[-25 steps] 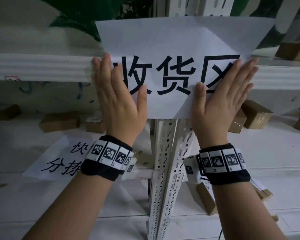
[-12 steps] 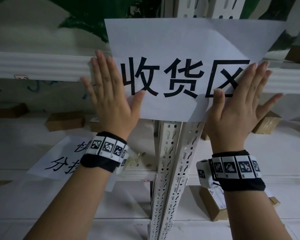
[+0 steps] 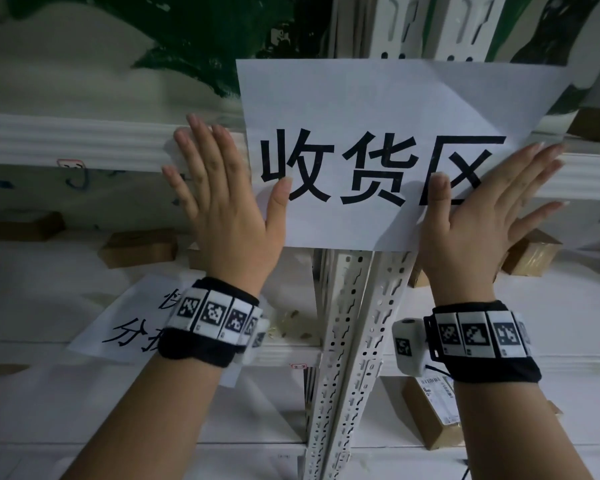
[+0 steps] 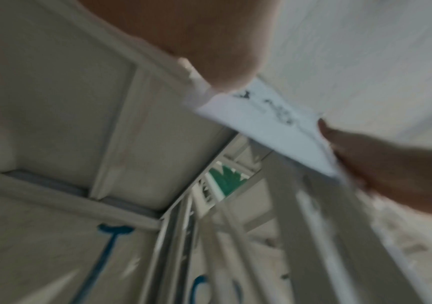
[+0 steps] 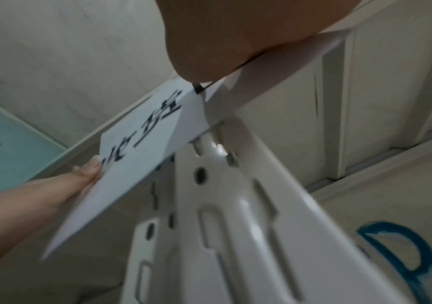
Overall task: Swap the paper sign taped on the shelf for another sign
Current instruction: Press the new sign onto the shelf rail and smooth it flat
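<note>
A white paper sign (image 3: 378, 109) with three large black characters lies against the white shelf beam (image 3: 66, 140). My left hand (image 3: 222, 209) lies flat over the sign's left edge and the beam, fingers straight, thumb on the paper. Flat on the sign's right edge is my right hand (image 3: 478, 216), fingers spread across paper and beam. From the wrist views the sign (image 4: 267, 131) (image 5: 142, 148) appears edge-on, its lower part standing off the upright. A second printed sign (image 3: 118, 327) lies flat on the lower shelf, partly behind my left wrist.
A perforated white upright (image 3: 347, 341) runs down from under the sign. Brown cardboard boxes (image 3: 139, 247) (image 3: 530, 251) sit on the shelf behind, and another box (image 3: 433, 410) lies lower right. Blue scribbles (image 5: 402, 251) mark the back panel.
Both hands have slid outward along the sign toward its left and right edges, with the fingers spreading. The view has shifted, so the sign sits further right.
</note>
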`<state>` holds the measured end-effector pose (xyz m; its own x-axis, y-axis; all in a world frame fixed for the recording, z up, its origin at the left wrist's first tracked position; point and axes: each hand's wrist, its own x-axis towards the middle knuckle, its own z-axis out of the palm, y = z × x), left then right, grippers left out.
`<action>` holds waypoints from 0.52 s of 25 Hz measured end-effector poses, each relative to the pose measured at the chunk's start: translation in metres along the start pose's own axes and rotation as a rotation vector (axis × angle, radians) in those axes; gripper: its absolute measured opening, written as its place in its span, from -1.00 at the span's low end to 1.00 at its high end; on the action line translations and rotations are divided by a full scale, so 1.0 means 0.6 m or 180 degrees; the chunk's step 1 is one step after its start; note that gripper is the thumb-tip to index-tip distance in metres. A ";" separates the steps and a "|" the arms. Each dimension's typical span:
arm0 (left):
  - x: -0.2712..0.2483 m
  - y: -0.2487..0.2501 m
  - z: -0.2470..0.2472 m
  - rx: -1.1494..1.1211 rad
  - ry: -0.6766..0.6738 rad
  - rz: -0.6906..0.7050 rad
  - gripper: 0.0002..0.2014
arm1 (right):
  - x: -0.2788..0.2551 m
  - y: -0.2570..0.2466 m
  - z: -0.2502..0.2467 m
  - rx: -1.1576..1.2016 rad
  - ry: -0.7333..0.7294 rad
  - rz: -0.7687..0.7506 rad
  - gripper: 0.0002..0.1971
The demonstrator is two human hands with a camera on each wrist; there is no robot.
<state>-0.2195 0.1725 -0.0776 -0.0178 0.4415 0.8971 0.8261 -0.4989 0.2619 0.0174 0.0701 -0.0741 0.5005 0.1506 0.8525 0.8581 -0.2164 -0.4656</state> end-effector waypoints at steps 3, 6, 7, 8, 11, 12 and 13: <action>0.002 0.029 -0.005 -0.0373 -0.0046 -0.0219 -0.05 | -0.002 -0.006 0.001 0.0326 -0.0020 0.0102 -0.01; 0.003 0.041 0.004 -0.0528 0.0003 -0.0227 -0.02 | -0.001 0.002 0.003 0.0483 -0.0066 0.0053 -0.03; 0.001 0.042 0.006 -0.0602 0.0047 -0.0227 -0.02 | 0.000 0.004 0.001 0.0545 -0.0079 0.0043 -0.05; -0.001 0.041 0.007 -0.0694 0.0088 -0.0232 -0.04 | 0.000 0.006 0.000 0.0604 -0.0040 0.0050 -0.08; -0.009 0.061 -0.002 -0.0869 0.0174 -0.0197 -0.08 | -0.002 -0.007 -0.016 0.0876 0.0368 0.0095 -0.19; -0.012 0.078 -0.008 -0.0912 0.0157 -0.0097 -0.10 | -0.007 -0.020 -0.022 0.1005 0.0495 0.0012 -0.24; -0.015 0.100 -0.012 -0.0972 0.0120 0.0078 -0.12 | -0.012 -0.037 -0.028 0.1116 0.0541 -0.0214 -0.31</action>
<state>-0.1738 0.1332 -0.0674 -0.0257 0.4015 0.9155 0.6192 -0.7126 0.3299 -0.0072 0.0576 -0.0662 0.4410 -0.0149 0.8974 0.8901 0.1354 -0.4352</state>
